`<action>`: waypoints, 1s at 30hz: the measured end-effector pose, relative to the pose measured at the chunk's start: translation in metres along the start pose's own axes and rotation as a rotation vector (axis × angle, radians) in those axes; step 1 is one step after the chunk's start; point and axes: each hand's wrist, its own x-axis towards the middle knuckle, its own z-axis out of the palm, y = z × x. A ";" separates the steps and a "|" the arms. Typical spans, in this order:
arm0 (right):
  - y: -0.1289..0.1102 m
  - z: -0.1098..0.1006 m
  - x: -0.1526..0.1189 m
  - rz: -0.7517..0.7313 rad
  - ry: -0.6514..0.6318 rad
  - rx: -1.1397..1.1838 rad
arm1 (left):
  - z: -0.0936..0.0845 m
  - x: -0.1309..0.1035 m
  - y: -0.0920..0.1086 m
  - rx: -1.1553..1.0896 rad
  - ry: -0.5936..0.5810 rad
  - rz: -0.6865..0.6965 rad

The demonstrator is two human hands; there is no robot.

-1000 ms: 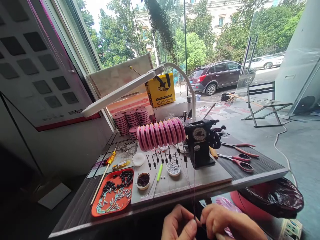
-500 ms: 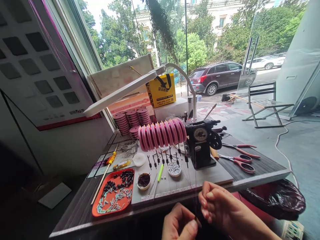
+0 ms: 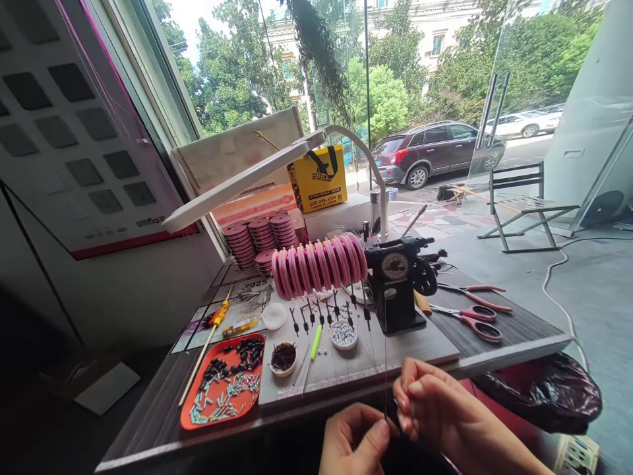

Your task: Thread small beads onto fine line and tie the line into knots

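Observation:
My left hand point(image 3: 353, 439) is at the bottom of the view, thumb and forefinger pinched on a thin line point(image 3: 386, 369). The line runs up from the fingertips past the front of a black winding machine point(image 3: 401, 284). Close on the right is my right hand point(image 3: 435, 402), its fingers curled in and thumb against them; whatever they may hold is too small to make out. Beyond the hands, a row of pink spools point(image 3: 319, 267) sits on the machine's shaft. Short black pieces on thin lines point(image 3: 366, 315) hang below the spools over a pale board point(image 3: 326, 382).
To the left lies an orange tray point(image 3: 185, 412) of small black and metallic parts. Two small bowls, one with dark bits point(image 3: 283, 358) and one with white beads point(image 3: 343, 335), are on the board. Scissors point(image 3: 477, 320) and pliers point(image 3: 487, 297) lie right. A lamp point(image 3: 242, 178) arches above.
Both hands stay close together with nearly the same grip. The whole view has shifted very slightly, and the left thumb sits a little higher on the line.

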 end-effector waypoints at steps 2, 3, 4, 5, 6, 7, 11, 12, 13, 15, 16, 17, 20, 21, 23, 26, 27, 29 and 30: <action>0.000 0.001 0.000 0.001 0.008 -0.001 | 0.001 0.000 0.002 -0.017 0.002 -0.018; 0.001 0.001 0.000 0.003 0.013 0.000 | 0.001 0.000 0.002 -0.022 0.005 -0.026; 0.001 0.002 0.000 0.001 0.016 0.001 | 0.000 0.000 0.002 -0.023 0.009 -0.030; 0.001 0.002 0.000 -0.002 0.011 0.002 | 0.000 0.000 0.002 -0.020 0.014 -0.031; 0.002 0.002 0.000 -0.005 0.004 0.002 | 0.000 0.000 0.001 -0.015 0.019 -0.027; 0.002 0.002 0.000 -0.008 -0.002 0.004 | -0.001 0.001 0.001 -0.008 0.022 -0.022; 0.002 0.000 0.001 -0.012 -0.004 0.008 | 0.000 0.003 0.000 0.041 -0.001 -0.011; 0.002 0.000 0.001 -0.012 0.004 0.004 | 0.001 0.004 0.000 0.067 0.000 0.012; 0.001 0.000 0.001 -0.006 0.007 -0.003 | 0.001 0.005 0.002 0.097 0.008 0.050; 0.000 0.002 0.001 0.004 0.016 -0.023 | 0.002 0.005 0.005 0.129 0.019 0.128; 0.000 0.004 0.001 0.006 0.019 -0.027 | 0.002 0.005 0.007 0.125 0.007 0.132; -0.001 0.005 0.001 0.006 0.019 -0.027 | 0.001 0.005 0.009 0.112 -0.017 0.102; -0.001 0.009 0.001 -0.004 0.011 0.000 | 0.000 0.003 0.012 0.042 -0.108 -0.074; 0.000 0.009 0.001 -0.005 0.003 0.010 | -0.001 0.003 0.013 0.014 -0.125 -0.120; 0.001 0.007 0.002 -0.011 -0.008 0.018 | 0.000 0.003 0.014 -0.057 -0.143 -0.175; 0.004 0.004 0.004 -0.018 -0.021 0.019 | 0.001 0.003 0.015 -0.143 -0.163 -0.172; 0.006 0.003 0.005 -0.012 -0.024 0.019 | 0.000 0.003 0.016 -0.152 -0.174 -0.147; 0.010 0.003 0.006 0.019 -0.036 0.002 | -0.005 0.001 0.021 -0.133 -0.181 -0.092; 0.013 0.003 0.006 0.034 -0.044 -0.028 | -0.009 -0.001 0.025 -0.102 -0.174 -0.067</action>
